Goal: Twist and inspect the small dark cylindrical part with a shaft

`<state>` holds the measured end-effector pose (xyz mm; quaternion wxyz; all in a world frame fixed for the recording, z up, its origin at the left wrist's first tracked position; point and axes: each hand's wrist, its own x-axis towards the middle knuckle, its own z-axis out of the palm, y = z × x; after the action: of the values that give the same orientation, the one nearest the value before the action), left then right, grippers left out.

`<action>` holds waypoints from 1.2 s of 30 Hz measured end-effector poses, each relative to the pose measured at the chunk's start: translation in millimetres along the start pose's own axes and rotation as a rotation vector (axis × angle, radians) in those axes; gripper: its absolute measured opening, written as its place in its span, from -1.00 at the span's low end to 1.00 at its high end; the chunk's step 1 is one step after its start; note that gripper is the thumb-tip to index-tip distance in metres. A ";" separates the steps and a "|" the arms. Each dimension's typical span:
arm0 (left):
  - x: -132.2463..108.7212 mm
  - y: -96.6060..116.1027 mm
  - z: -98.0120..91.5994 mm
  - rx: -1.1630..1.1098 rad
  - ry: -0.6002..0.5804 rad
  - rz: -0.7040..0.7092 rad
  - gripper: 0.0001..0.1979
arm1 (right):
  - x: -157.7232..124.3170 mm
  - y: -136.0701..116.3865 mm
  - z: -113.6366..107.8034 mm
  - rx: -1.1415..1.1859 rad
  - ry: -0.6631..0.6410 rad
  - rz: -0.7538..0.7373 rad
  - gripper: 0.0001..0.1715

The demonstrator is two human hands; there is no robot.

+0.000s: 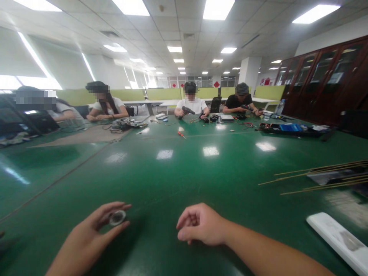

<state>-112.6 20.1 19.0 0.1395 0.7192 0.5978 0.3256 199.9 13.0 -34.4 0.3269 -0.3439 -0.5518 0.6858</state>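
Green table (161,180); red-handled screwdriver (180,134) lying there; white bar (333,235).

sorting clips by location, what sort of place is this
Probably an office used as a workshop: low yellow-green partitions and glass-fronted cabinets look like an office, while the large green table has an orange-red screwdriver lying on it.

The left hand (91,230) holds a small round piece (117,217), pale-rimmed, between thumb and fingers. The right hand (208,226) is loosely curled above the green table (155,176); its contents cannot be determined. At right lie a white bar (335,235) and thin rods (283,179). An orange screwdriver (180,134) lies before a seated co-worker (191,104).
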 end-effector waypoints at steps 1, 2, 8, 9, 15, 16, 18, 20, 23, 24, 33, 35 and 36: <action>9.3 9.9 11.9 -0.091 -0.104 0.009 -0.47 | 1.8 0.3 -5.7 -0.025 0.074 -0.041 -0.48; 17.6 21.5 24.5 -0.149 -0.161 0.037 -0.52 | 3.8 0.7 -11.2 -0.050 0.158 -0.092 -0.57; 39.3 75.1 91.7 -0.217 -0.387 0.355 -0.71 | 12.7 5.6 -28.6 -0.086 0.408 -0.202 -0.47; 39.5 76.2 98.1 -0.227 -0.398 0.407 -0.70 | 12.6 6.5 -28.4 -0.085 0.402 -0.205 -0.44; 34.0 59.3 101.9 -0.237 -0.393 0.534 -0.70 | 6.1 9.6 -21.5 -0.251 0.373 -0.202 -0.41; 32.6 57.6 100.2 -0.239 -0.383 0.529 -0.70 | 5.0 9.7 -20.4 -0.295 0.383 -0.190 -0.43; 29.8 56.8 99.0 -0.253 -0.356 0.498 -0.68 | 3.3 9.4 -18.6 -0.372 0.386 -0.155 -0.48; 27.6 58.3 100.7 -0.283 -0.344 0.445 -0.61 | 2.4 8.4 -17.6 -0.353 0.388 -0.166 -0.51; 25.9 61.6 105.5 -0.306 -0.373 0.370 -0.58 | 1.8 6.4 -16.9 -0.329 0.387 -0.200 -0.52; 25.7 62.4 106.7 -0.300 -0.387 0.363 -0.63 | 1.6 6.0 -16.6 -0.341 0.384 -0.205 -0.53; 25.3 62.3 107.4 -0.275 -0.412 0.346 -0.80 | -2.2 4.5 -13.2 -0.422 0.384 -0.160 -0.64; 24.9 62.2 107.4 -0.277 -0.413 0.340 -0.79 | -2.2 3.3 -13.2 -0.383 0.377 -0.166 -0.61; 24.7 62.3 107.5 -0.278 -0.414 0.339 -0.79 | -2.1 2.7 -13.3 -0.367 0.374 -0.169 -0.59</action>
<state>5.4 48.5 -17.4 0.2990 0.8339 0.3778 0.2693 211.9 17.8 -38.9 0.4115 -0.4708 -0.6237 0.4691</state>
